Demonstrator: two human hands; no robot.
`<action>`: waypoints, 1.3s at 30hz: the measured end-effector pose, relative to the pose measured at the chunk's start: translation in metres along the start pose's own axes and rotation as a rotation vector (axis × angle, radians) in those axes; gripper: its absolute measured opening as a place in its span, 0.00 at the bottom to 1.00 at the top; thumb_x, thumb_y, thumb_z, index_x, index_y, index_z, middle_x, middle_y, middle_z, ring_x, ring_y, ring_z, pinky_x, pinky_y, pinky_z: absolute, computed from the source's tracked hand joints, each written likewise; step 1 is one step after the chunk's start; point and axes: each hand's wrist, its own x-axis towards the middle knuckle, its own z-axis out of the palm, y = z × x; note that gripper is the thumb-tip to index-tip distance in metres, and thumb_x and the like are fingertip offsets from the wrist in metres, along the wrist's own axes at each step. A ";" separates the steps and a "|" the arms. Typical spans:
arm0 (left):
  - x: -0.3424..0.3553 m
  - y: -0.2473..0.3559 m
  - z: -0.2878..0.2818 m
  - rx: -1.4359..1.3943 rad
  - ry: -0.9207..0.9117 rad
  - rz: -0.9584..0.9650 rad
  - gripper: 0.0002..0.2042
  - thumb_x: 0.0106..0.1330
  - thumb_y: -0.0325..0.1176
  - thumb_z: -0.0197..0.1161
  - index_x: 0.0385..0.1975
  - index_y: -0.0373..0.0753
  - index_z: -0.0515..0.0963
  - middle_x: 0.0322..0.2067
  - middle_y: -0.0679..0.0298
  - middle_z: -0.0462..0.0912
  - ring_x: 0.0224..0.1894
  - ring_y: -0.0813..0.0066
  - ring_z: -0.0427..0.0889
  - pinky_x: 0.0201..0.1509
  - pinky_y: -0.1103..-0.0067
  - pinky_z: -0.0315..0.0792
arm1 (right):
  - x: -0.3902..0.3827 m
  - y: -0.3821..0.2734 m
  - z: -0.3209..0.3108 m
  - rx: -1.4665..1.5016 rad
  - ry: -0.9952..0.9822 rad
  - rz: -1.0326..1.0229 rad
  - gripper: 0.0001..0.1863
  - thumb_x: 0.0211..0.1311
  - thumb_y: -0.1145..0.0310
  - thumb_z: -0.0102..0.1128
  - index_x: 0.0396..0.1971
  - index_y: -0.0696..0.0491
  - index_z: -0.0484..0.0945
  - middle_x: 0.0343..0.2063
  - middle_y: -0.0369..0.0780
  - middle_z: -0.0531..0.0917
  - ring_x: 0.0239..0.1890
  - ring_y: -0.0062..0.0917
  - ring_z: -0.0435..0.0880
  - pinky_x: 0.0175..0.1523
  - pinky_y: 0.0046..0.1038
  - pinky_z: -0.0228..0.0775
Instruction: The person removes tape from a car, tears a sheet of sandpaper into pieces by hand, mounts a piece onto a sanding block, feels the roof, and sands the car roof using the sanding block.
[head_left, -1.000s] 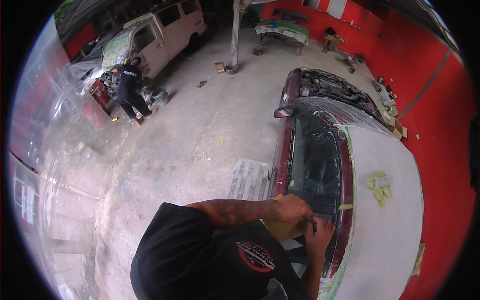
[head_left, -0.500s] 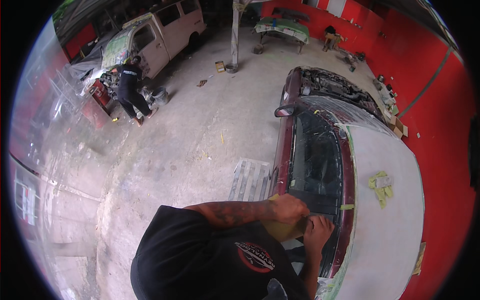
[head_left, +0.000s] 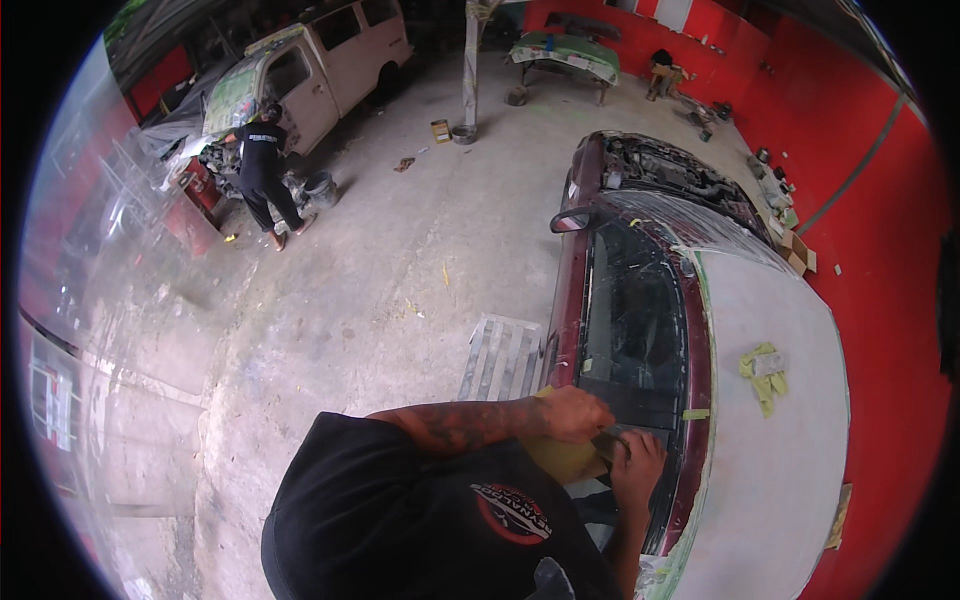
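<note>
My left hand [head_left: 578, 415] is closed at the lower end of the maroon car's dark side window [head_left: 630, 300], beside a sheet of yellow-brown paper [head_left: 548, 456] that lies partly under my arm. My right hand [head_left: 632, 470] is just below and right of it, fingers bent on the dark trim by the glass. What both sets of fingers grip between them is small and dark, and I cannot make it out. Pale green tape [head_left: 695, 414] crosses the maroon pillar beside them. A yellow-green crumpled piece [head_left: 762, 385] lies on the car's whitish roof [head_left: 775, 470].
A slatted metal platform [head_left: 495, 355] stands beside the car. The open engine bay [head_left: 670, 170] is at the front, a red wall [head_left: 880, 300] to the right. Across the concrete floor [head_left: 350, 280], a co-worker [head_left: 262, 175] bends at a white van [head_left: 340, 60], near a bucket [head_left: 320, 190] and a post [head_left: 470, 80].
My hands have shifted only very slightly at the window's lower end, staying close together. The co-worker at the van has moved a little.
</note>
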 end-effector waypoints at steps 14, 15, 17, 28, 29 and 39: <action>0.014 0.013 -0.006 -0.007 0.056 0.103 0.07 0.56 0.33 0.59 0.31 0.37 0.75 0.32 0.57 0.80 0.37 0.53 0.82 0.39 0.62 0.74 | 0.003 -0.001 -0.008 0.020 0.058 0.004 0.03 0.49 0.76 0.60 0.26 0.53 0.77 0.26 0.38 0.79 0.35 0.36 0.78 0.45 0.36 0.62; 0.015 0.013 -0.005 -0.008 0.025 0.096 0.07 0.56 0.33 0.59 0.31 0.37 0.75 0.32 0.57 0.80 0.37 0.53 0.82 0.39 0.62 0.74 | 0.002 -0.001 -0.009 0.030 0.068 -0.037 0.03 0.49 0.76 0.60 0.26 0.53 0.77 0.26 0.38 0.79 0.35 0.36 0.78 0.45 0.36 0.62; 0.016 0.012 -0.004 -0.011 0.057 0.110 0.07 0.56 0.32 0.59 0.32 0.37 0.76 0.32 0.57 0.79 0.37 0.53 0.82 0.38 0.62 0.74 | 0.001 -0.001 -0.010 0.035 0.087 0.085 0.04 0.48 0.76 0.60 0.24 0.51 0.76 0.26 0.36 0.79 0.34 0.35 0.78 0.45 0.36 0.63; 0.015 0.019 0.002 -0.004 0.052 0.095 0.06 0.55 0.32 0.59 0.29 0.38 0.75 0.32 0.58 0.79 0.34 0.52 0.81 0.37 0.61 0.74 | -0.006 0.003 -0.004 0.069 0.027 0.021 0.04 0.50 0.77 0.60 0.25 0.53 0.75 0.26 0.39 0.77 0.34 0.37 0.77 0.44 0.36 0.62; 0.016 0.019 0.001 -0.022 0.080 0.103 0.06 0.55 0.32 0.59 0.29 0.37 0.75 0.31 0.57 0.78 0.33 0.52 0.81 0.37 0.61 0.74 | -0.006 0.003 -0.005 0.082 0.024 0.079 0.04 0.50 0.76 0.61 0.25 0.53 0.75 0.27 0.38 0.78 0.34 0.36 0.78 0.44 0.36 0.63; 0.017 0.019 0.003 -0.076 0.086 0.056 0.05 0.56 0.31 0.59 0.27 0.36 0.74 0.30 0.58 0.78 0.37 0.53 0.81 0.38 0.63 0.74 | -0.001 0.003 -0.008 0.068 0.048 0.055 0.03 0.54 0.75 0.58 0.29 0.53 0.74 0.28 0.39 0.78 0.34 0.38 0.77 0.44 0.38 0.63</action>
